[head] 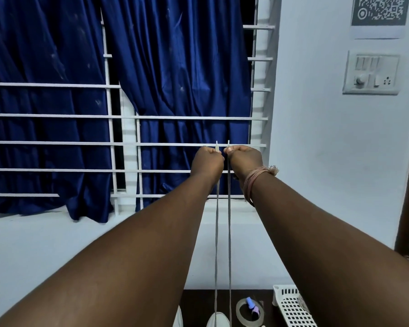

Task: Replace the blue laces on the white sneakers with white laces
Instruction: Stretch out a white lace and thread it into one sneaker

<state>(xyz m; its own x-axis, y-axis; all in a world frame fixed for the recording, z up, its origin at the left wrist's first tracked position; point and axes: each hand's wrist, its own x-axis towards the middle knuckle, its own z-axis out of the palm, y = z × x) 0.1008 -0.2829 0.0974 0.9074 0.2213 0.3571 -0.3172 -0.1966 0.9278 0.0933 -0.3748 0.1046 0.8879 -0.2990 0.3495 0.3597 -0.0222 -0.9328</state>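
Both arms are stretched up and forward in front of the window. My left hand [207, 161] pinches one end of a white lace [216, 232], its tip sticking up above the fingers. My right hand [244, 160] pinches the other end the same way. The two strands hang straight down side by side between my forearms to a white sneaker [217, 320], of which only the top shows at the bottom edge. Part of a second white sneaker [178, 318] shows to its left. No blue lace is in sight.
A dark table [198, 303] lies at the bottom, with a roll of clear tape [249, 312] and a white perforated basket [293, 305] to the right. Blue curtains [175, 79] hang behind a white window grille [128, 143]. A switch panel [371, 74] is on the right wall.
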